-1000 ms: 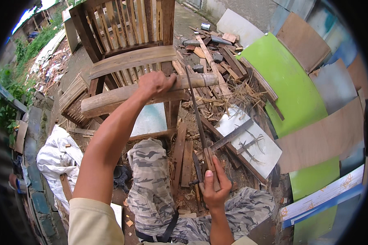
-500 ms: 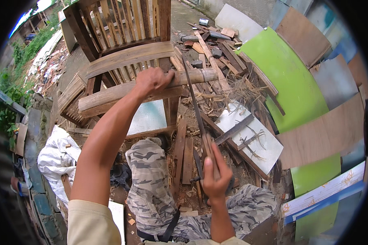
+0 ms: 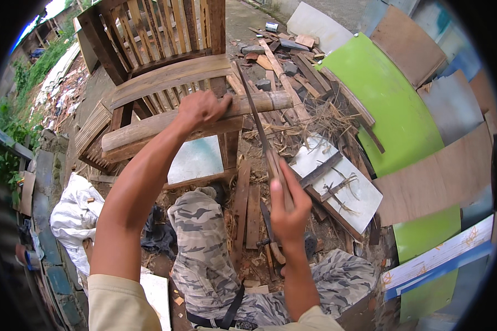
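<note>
While under left grip, pole crosswise

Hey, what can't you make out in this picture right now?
All in the head view:
- Left hand's fingertips: hidden by the hand itself and the round tan bamboo pole.
- Rear of the brown wooden handle: covered by the right hand.
- Long dark metal blade's edge detail: too small.
- Brown slatted wooden frame's top: cut off by the upper edge.
</note>
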The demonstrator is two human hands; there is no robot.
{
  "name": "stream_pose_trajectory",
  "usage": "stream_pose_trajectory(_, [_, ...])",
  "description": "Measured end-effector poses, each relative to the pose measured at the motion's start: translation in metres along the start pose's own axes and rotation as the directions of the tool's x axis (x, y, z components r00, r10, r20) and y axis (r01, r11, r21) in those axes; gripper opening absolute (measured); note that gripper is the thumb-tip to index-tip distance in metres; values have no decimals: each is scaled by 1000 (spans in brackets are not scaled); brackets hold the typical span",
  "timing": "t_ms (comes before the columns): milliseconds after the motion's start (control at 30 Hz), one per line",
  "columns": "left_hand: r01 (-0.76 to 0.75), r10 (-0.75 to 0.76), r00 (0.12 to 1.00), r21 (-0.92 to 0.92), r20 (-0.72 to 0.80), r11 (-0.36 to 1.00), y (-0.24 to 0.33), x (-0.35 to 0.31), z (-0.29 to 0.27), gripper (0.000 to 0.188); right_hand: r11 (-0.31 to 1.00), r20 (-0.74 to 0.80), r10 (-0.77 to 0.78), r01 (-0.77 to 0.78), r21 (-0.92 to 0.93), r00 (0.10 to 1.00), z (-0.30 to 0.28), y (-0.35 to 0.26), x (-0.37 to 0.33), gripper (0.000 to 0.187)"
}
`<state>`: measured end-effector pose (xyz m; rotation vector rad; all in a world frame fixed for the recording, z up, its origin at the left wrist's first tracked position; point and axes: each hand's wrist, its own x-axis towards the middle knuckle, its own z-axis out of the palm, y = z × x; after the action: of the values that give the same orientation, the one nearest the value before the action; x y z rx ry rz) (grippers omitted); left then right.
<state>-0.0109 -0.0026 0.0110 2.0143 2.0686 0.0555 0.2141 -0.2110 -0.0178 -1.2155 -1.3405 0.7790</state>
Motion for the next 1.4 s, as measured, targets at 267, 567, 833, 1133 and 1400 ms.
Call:
stream_pose_trajectory(267, [7, -9, 995, -18, -102, 1000, -10, 5, 11, 84, 999, -35, -53, 53, -3, 998, -8, 24, -70, 43])
stream_pose_trajectory(567, [-63, 59, 992, -32, -113, 998, 1, 8, 9, 82, 994, -51, -102, 100, -37, 993, 32, 4, 67, 43])
stream_pose_trajectory(833, [-14, 11, 995, -28, -100, 1000, -5, 8, -2, 82, 999, -5, -51, 51, -9, 999, -17, 1, -59, 44])
stream_pose_trajectory(1133, [65, -66, 997, -22, -48, 998, -2, -1, 9, 77, 1000, -15, 25, -25, -15, 1000, 18, 12, -11, 43])
stream_pose_trajectory(1400, [36, -41, 996, -57, -85, 998, -11, 8, 6, 79, 984, 80, 104, -91, -151, 991, -45, -81, -16, 41])
